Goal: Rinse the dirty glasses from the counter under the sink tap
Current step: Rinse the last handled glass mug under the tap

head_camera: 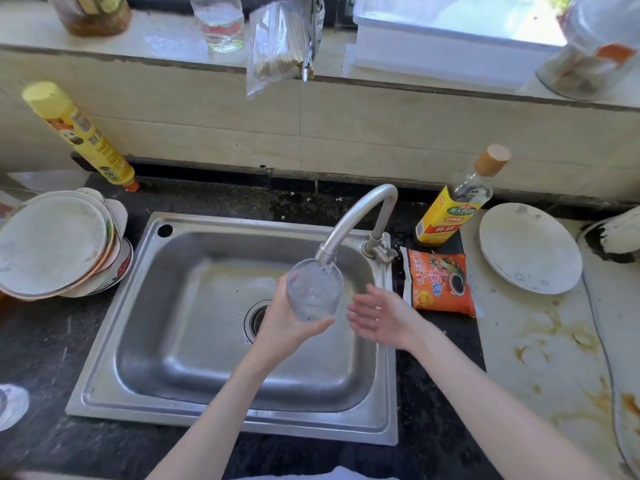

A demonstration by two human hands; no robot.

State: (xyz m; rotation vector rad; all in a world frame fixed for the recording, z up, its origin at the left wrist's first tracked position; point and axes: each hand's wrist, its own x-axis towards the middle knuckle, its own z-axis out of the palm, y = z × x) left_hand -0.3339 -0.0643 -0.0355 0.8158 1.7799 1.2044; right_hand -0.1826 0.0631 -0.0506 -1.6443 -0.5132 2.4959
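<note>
1. Head view, far left: another glass (12,405) sits on the dark counter (45,341), well apart from both hands, nearer the left arm.
2. Stacked plates (52,244) stand beside the sink (104,341).
3. The left hand (287,323) grips a glass (314,289) from below, mouth tilted up under the tap (349,220) spout, water running in.
4. The right hand (377,315) hovers just beside it, fingers spread, holding nothing.
5. The basin offers open room below; the spout crowds the rim.
</note>
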